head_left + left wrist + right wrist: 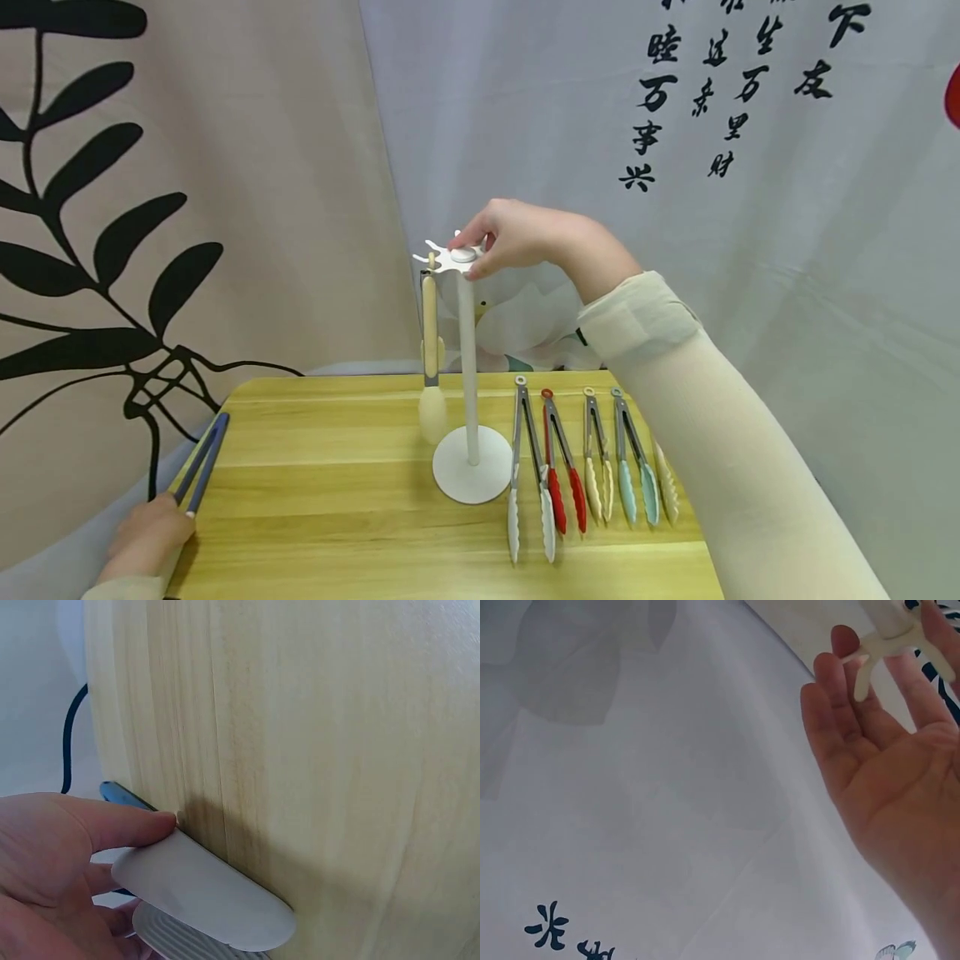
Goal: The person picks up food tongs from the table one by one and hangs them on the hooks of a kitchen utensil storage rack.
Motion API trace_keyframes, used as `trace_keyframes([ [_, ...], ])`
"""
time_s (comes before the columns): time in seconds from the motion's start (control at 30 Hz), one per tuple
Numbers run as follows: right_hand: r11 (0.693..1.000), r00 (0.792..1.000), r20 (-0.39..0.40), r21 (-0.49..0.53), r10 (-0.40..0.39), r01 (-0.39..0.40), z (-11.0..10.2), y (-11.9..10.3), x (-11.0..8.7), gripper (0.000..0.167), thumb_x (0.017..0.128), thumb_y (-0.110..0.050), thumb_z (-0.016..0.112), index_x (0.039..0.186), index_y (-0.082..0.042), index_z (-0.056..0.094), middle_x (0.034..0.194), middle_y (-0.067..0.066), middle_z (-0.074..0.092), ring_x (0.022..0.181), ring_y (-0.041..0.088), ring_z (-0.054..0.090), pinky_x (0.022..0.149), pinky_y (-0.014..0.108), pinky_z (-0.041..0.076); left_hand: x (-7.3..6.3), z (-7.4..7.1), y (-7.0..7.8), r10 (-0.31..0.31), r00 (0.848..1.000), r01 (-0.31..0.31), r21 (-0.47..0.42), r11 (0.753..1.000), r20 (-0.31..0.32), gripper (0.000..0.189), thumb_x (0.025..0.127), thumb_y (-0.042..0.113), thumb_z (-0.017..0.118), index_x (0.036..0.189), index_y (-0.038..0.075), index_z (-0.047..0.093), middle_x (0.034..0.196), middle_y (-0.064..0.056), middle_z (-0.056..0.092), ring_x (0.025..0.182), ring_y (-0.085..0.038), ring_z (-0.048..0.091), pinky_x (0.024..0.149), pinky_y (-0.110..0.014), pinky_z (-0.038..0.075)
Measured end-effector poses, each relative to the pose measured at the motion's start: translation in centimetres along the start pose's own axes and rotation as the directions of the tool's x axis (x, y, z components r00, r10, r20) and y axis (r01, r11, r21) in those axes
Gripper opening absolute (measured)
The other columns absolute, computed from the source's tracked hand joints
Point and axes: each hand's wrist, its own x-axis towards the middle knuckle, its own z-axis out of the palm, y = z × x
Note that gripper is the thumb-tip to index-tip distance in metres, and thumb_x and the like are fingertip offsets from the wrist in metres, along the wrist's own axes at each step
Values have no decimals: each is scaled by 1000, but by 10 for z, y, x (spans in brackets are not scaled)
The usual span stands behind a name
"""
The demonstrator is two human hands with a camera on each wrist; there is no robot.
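Observation:
My right hand grips the hooked top of a white utensil stand, thumb and fingers at the edge of its hook ring. The stand is upright on its round base. From a hook on its left side hangs a pair of cream tongs, head downward. At the table's left edge my left hand holds a pair of blue-armed tongs. In the left wrist view, their pale heads lie by the thumb, one showing a ridged inner face.
Right of the stand, several tongs lie in a row: white-tipped, red, cream and light blue. Another cream head shows partly behind my right sleeve. The wooden table backs onto a printed curtain.

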Motion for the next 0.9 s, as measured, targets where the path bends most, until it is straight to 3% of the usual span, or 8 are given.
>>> trace_keyframes([
  [0.23,1000,1000,1,17,24,-24,1,-3,-1,45,84,-14,69,128,-16,61,119,3,61,96,18,58,81,29,45,11,6,-1,-109,994,109,15,994,-8,41,85,27,57,102,-10,52,92,-30,54,86,-46,55,68,-53,48],
  [0.43,999,999,-15,21,35,-35,1,-6,-1,42,84,-13,70,126,-15,63,101,4,61,81,15,49,70,25,41,9,7,-1,-114,993,114,15,993,-29,44,86,29,58,105,-10,52,93,-31,56,86,-46,56,68,-52,49],
  [0.7,997,997,-27,35,72,-71,3,-10,-2,40,84,-14,70,123,-16,64,95,2,59,82,15,44,70,26,38,1,8,5,-108,993,108,-5,994,-53,39,83,26,58,100,-9,52,87,-28,56,81,-42,55,65,-48,47],
  [0.9,994,992,-71,-13,107,-108,6,-17,-1,40,82,-23,73,122,-20,65,80,-1,51,75,14,37,65,26,32,2,9,10,-94,993,94,0,996,-65,46,83,23,57,111,-12,48,93,-32,53,86,-46,54,68,-53,47],
])
